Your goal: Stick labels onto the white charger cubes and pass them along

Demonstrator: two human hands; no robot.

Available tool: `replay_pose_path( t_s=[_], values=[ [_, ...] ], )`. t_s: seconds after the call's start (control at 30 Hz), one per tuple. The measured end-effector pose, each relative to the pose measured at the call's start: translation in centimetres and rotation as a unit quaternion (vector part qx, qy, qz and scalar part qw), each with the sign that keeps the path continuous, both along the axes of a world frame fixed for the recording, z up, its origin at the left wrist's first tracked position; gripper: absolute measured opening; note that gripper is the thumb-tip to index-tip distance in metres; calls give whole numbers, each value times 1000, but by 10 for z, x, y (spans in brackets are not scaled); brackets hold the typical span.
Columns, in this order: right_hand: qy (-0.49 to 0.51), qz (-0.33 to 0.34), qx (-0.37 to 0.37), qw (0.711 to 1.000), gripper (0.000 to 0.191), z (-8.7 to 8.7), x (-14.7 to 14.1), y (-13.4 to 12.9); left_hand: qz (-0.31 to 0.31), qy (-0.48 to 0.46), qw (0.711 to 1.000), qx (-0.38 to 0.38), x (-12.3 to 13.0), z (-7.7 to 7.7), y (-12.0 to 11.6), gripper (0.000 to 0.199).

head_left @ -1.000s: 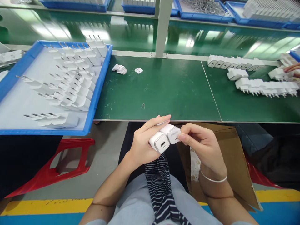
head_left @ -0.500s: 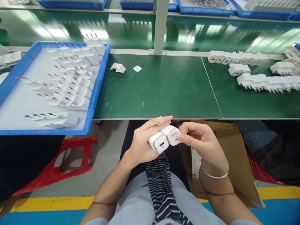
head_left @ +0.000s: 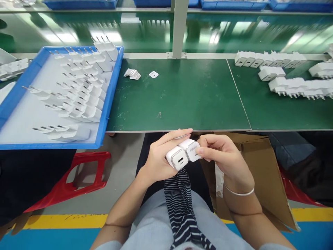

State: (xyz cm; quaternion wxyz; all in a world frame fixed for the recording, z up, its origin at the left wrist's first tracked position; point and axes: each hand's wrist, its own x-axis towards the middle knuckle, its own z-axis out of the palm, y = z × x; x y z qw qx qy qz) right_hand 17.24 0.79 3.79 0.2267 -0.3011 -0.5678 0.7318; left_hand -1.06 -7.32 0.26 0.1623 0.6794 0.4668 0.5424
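Side by side in my left hand are two white plug-in chargers, held over my lap just off the bench edge. The left charger has a wide and a narrow port slot in its end. Grey lettering and a slot mark the end face of the right charger. My right hand is closed at that charger's right edge, thumb against the face and fingers curled behind. On the bench beyond lie a small stack of white end plates and one single end plate.
A blue-rimmed tray of chargers, pins up, stands at the left. Rows of chargers line the bench's right side. Below are a red stool and an open cardboard box. A metal post rises at the back.
The view has shifted slightly, so the bench things sit a little further right. Both hands keep nearly the same grip, with the right thumb still at the lettered face.
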Motion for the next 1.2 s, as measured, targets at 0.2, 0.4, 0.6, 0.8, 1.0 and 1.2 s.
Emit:
replay_pose_path(
  t_s=[0.2,0.4,0.6,0.8,1.0,1.2],
  values=[
    [-24,-19,23,999,40,1,-6,-2,10,-18,1000,-18,-1,-4,0,48],
    [-59,-30,57,996,44,2,-13,-5,24,-42,998,-49,-3,-8,0,48],
    [-96,-28,96,990,40,3,-18,-5,26,-70,994,-75,-3,-12,0,48],
    [-150,-1,134,980,37,8,-21,-4,21,-94,991,-97,-4,-15,-2,50],
    [-184,51,165,968,46,7,-21,1,8,-126,987,-104,-7,-18,-4,42],
    [-135,74,131,979,49,-2,-22,-4,3,-131,987,-93,-11,-20,-7,46]
  ],
)
